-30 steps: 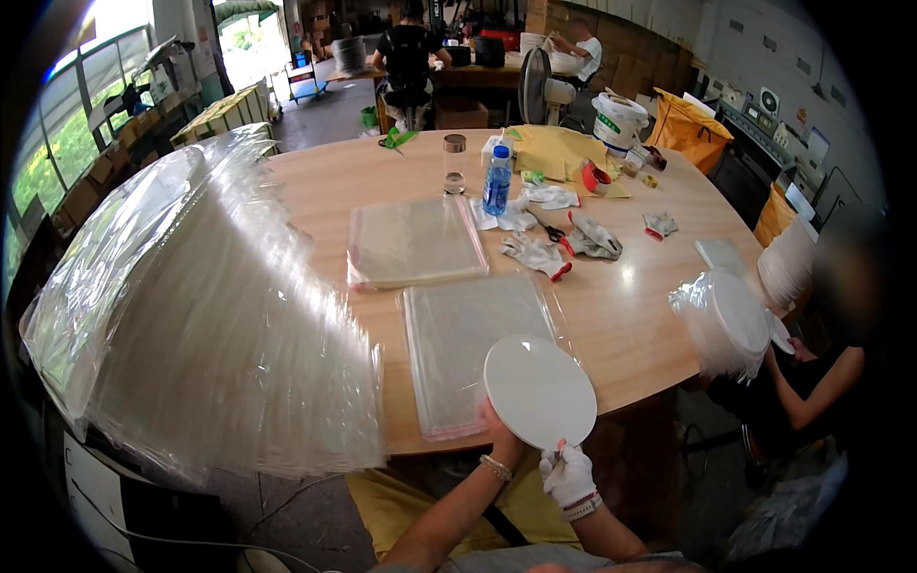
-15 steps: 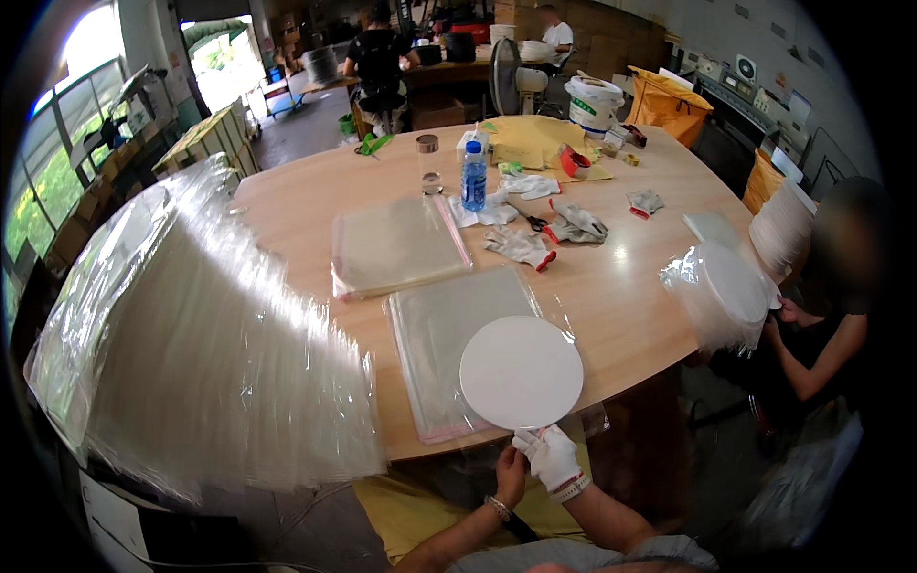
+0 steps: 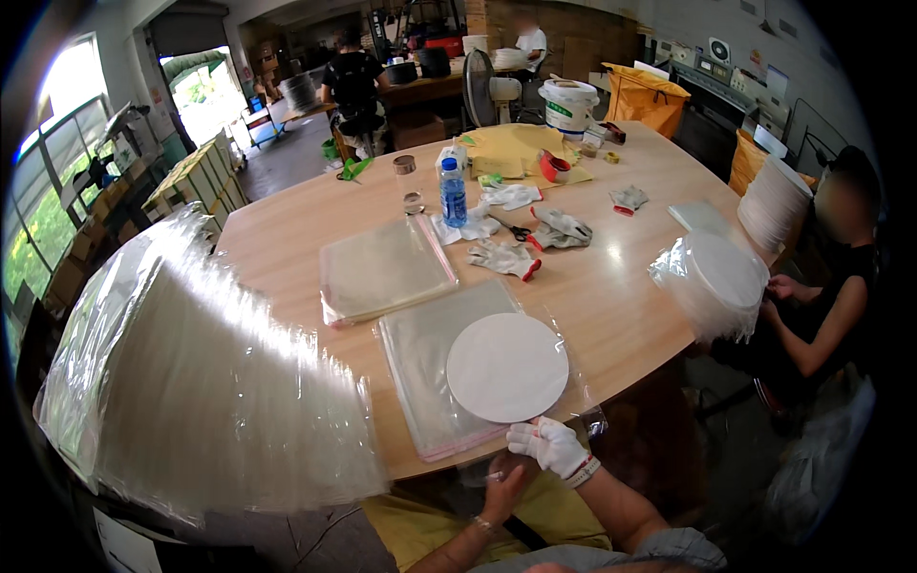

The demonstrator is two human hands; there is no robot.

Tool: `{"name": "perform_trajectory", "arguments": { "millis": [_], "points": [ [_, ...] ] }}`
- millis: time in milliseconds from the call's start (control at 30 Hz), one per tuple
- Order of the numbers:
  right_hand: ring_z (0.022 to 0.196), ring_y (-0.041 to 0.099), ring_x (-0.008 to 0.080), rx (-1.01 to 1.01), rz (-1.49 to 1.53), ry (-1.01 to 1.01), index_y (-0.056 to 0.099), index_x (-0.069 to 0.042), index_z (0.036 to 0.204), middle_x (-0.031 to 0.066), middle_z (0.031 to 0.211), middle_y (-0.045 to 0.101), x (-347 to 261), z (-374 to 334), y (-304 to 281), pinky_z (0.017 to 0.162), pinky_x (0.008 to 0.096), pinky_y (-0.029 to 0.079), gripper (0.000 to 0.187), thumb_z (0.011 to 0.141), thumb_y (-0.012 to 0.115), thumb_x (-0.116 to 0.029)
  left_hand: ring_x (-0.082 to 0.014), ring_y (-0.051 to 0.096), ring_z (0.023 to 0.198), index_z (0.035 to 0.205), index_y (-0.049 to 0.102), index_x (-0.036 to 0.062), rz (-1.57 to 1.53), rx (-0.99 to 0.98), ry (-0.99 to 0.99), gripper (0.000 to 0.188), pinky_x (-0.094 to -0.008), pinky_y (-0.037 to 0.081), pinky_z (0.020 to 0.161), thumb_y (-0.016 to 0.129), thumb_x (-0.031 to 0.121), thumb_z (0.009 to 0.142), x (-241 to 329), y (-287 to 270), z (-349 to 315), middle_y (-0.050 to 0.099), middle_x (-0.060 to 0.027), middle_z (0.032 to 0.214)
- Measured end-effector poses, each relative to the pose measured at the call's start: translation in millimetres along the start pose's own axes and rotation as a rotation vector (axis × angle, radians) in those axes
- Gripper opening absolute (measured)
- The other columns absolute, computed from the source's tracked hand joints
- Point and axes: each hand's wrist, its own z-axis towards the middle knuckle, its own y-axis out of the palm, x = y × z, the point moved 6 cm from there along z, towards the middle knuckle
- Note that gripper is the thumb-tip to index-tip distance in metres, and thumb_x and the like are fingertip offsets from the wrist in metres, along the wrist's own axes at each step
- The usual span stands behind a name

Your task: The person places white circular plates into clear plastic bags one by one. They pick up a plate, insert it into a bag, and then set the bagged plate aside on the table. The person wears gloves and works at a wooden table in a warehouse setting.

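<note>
A flat white round disc (image 3: 507, 369) lies over a stack of clear plastic bags (image 3: 420, 358) at the near table edge. Clear film shows around the disc's right side, so it seems to be in or on a bag. My right hand (image 3: 547, 445), in a white glove, rests at the disc's near edge with its fingers stretched to the left. Below the table edge, my bare left hand (image 3: 506, 485) is closed and slightly blurred. Something clear shows by its fingertips; I cannot make out what it holds.
A large fanned pile of wrapped discs (image 3: 229, 382) covers the left side. Beyond the bags are another bag stack (image 3: 387, 267), a blue-capped bottle (image 3: 453, 194), work gloves (image 3: 504, 258) and scissors (image 3: 519, 232). At right a co-worker (image 3: 812, 315) sits by wrapped discs (image 3: 721, 282).
My left hand has moved down and slightly left, away from the disc's near edge. My right hand stays by the disc, its fingers more outstretched. The whole view has shifted a little.
</note>
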Motion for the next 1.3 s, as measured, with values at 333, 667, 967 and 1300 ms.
{"name": "perform_trajectory", "arguments": {
  "millis": [333, 667, 967, 1300],
  "points": [
    [0.061, 0.059, 0.0113, 0.406, -1.213, -0.206, 0.055, 0.001, 0.096, 0.0089, 0.082, 0.063, -112, -33, -42, 0.050, 0.0260, 0.046, 0.019, 0.084, 0.043, -0.008, -0.0188, 0.061, 0.096, 0.104, 0.059, 0.0023, 0.330, 0.056, -0.338, 0.038, -0.0257, 0.049, 0.070, 0.040, 0.034, 0.094, 60, -67, -8, 0.062, -0.0079, 0.106],
    [0.074, 0.056, 0.0290, -0.067, -1.628, -0.813, 0.059, -0.005, 0.083, 0.0119, 0.082, 0.055, -6, -34, 70, 0.064, 0.0368, 0.046, 0.012, 0.074, 0.060, -0.013, -0.0197, 0.057, 0.104, 0.115, 0.055, 0.0006, 0.245, 0.046, -0.350, 0.044, -0.0317, 0.045, 0.085, 0.038, 0.036, 0.095, 51, -94, -26, 0.057, -0.0083, 0.117],
    [0.079, 0.057, 0.0340, -0.271, -1.869, -0.313, 0.055, -0.004, 0.079, 0.0152, 0.086, 0.053, 98, 1, 91, 0.065, 0.0406, 0.048, 0.009, 0.074, 0.054, -0.012, -0.0184, 0.059, 0.086, 0.100, 0.059, 0.0002, 0.101, 0.377, -0.121, 0.031, -0.0344, 0.047, 0.076, 0.041, 0.024, 0.090, 16, -140, -18, 0.062, -0.0052, 0.096],
    [0.070, 0.048, 0.0173, 1.569, -1.315, -1.033, 0.050, -0.008, 0.079, 0.0048, 0.077, 0.049, -303, -263, -204, 0.065, 0.0304, 0.042, 0.017, 0.090, 0.040, -0.018, -0.0259, 0.063, 0.092, 0.101, 0.059, -0.0021, 0.136, 0.198, -0.229, 0.040, -0.0336, 0.051, 0.070, 0.033, 0.027, 0.091, 44, -100, -29, 0.062, -0.0129, 0.108]
  ]
}}
